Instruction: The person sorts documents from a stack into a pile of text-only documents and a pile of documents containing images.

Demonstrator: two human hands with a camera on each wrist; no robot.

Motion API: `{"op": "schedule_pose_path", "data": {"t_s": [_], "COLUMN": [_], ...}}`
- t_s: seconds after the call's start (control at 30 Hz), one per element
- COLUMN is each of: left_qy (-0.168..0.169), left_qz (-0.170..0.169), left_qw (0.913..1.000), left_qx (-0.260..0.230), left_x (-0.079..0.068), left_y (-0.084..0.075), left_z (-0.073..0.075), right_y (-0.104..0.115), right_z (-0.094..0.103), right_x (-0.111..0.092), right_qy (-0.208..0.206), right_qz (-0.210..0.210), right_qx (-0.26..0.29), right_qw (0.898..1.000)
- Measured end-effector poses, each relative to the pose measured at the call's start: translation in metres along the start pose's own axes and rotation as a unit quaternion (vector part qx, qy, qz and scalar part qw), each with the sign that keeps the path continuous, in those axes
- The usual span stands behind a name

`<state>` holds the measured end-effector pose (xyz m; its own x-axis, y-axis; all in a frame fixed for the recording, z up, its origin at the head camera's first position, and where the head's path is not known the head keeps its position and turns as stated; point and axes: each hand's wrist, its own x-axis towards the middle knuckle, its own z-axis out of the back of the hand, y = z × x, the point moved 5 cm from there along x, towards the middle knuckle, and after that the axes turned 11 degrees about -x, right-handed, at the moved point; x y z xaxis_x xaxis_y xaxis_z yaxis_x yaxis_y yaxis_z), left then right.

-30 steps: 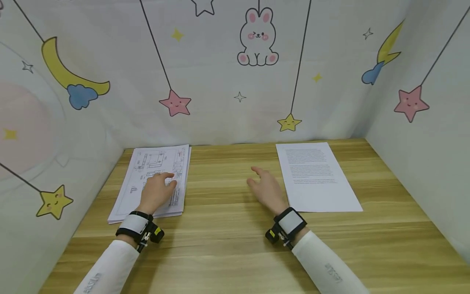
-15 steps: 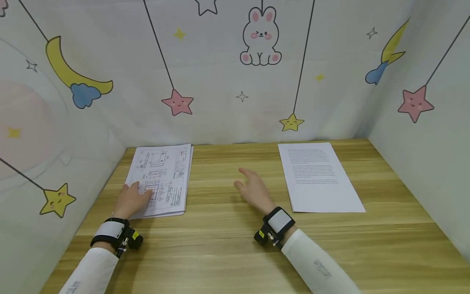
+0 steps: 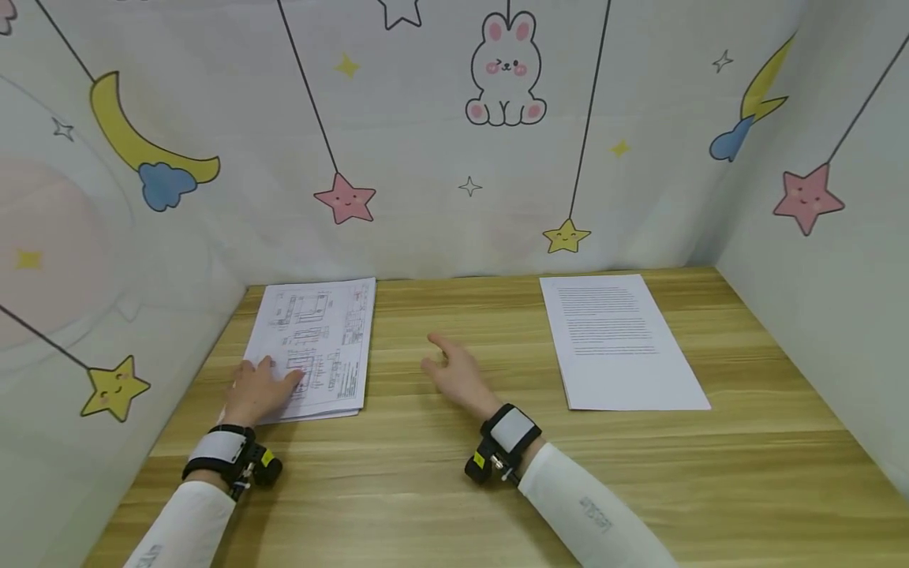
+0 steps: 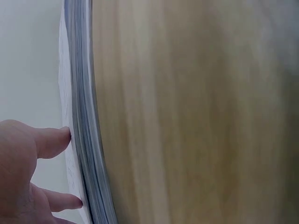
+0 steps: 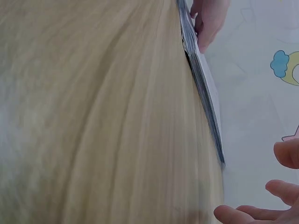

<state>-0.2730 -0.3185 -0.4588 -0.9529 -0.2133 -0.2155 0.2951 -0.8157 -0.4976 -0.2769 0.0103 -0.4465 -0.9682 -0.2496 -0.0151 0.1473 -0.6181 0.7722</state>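
A stack of papers point(image 3: 323, 347) with technical drawings on its top sheet lies at the left of the table. My left hand point(image 3: 259, 390) rests on the stack's near left corner, thumb and fingers spread on the top sheet. In the left wrist view the thumb point(image 4: 53, 141) touches the paper near the stack's edge point(image 4: 86, 116). My right hand point(image 3: 458, 375) is held above the bare wood between the stack and the printed page, holding nothing. Its fingers point(image 5: 280, 191) are spread apart in the right wrist view.
A white page point(image 3: 625, 339) with printed text lies flat at the right of the wooden table point(image 3: 398, 489). A pale cloth backdrop point(image 3: 426, 142) with cartoon stars and a rabbit rises behind the table and along both sides.
My left hand went to the near left corner of the stack, and the top sheet shifted slightly right. My right hand has moved left, toward the stack.
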Motion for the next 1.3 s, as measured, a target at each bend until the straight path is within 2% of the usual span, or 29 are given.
{"op": "schedule_pose_path", "data": {"t_s": [0.13, 0.27, 0.4, 0.6, 0.67, 0.73, 0.9, 0.97, 1.1, 1.17, 1.23, 1.3], "left_qy": [0.001, 0.000, 0.007, 0.013, 0.015, 0.017, 0.016, 0.014, 0.007, 0.001, -0.005, -0.008], "left_qz": [-0.009, -0.019, -0.023, -0.031, -0.035, -0.041, -0.054, -0.054, -0.052, -0.053, -0.056, -0.059], "left_qw": [1.0000, 0.9998, 0.9997, 0.9994, 0.9993, 0.9990, 0.9984, 0.9984, 0.9986, 0.9986, 0.9984, 0.9982], "left_qx": [-0.001, -0.004, -0.009, -0.008, -0.006, -0.002, 0.004, 0.002, -0.004, -0.007, -0.010, -0.008], "left_x": [0.000, -0.002, -0.005, -0.011, -0.012, -0.012, -0.010, -0.010, -0.011, -0.012, -0.013, -0.012], "left_y": [-0.002, -0.006, -0.012, -0.022, -0.024, -0.026, -0.027, -0.027, -0.027, -0.028, -0.031, -0.033], "left_z": [-0.003, -0.006, -0.010, -0.014, -0.015, -0.016, -0.015, -0.015, -0.017, -0.017, -0.018, -0.019], "right_y": [0.003, 0.008, 0.016, 0.022, 0.022, 0.023, 0.025, 0.024, 0.018, 0.016, 0.015, 0.015], "right_z": [-0.013, -0.026, -0.037, -0.051, -0.055, -0.057, -0.061, -0.062, -0.065, -0.066, -0.067, -0.067], "right_x": [-0.001, 0.000, 0.001, 0.002, 0.003, 0.004, 0.006, 0.006, 0.007, 0.008, 0.008, 0.009], "right_qy": [0.029, 0.051, 0.054, 0.049, 0.049, 0.052, 0.055, 0.053, 0.052, 0.055, 0.057, 0.057], "right_qz": [0.001, -0.016, -0.042, -0.055, -0.065, -0.080, -0.117, -0.132, -0.162, -0.172, -0.179, -0.178], "right_qx": [0.031, 0.089, 0.133, 0.197, 0.225, 0.271, 0.400, 0.426, 0.448, 0.453, 0.453, 0.445], "right_qw": [0.999, 0.995, 0.989, 0.978, 0.971, 0.958, 0.907, 0.893, 0.878, 0.873, 0.871, 0.876]}}
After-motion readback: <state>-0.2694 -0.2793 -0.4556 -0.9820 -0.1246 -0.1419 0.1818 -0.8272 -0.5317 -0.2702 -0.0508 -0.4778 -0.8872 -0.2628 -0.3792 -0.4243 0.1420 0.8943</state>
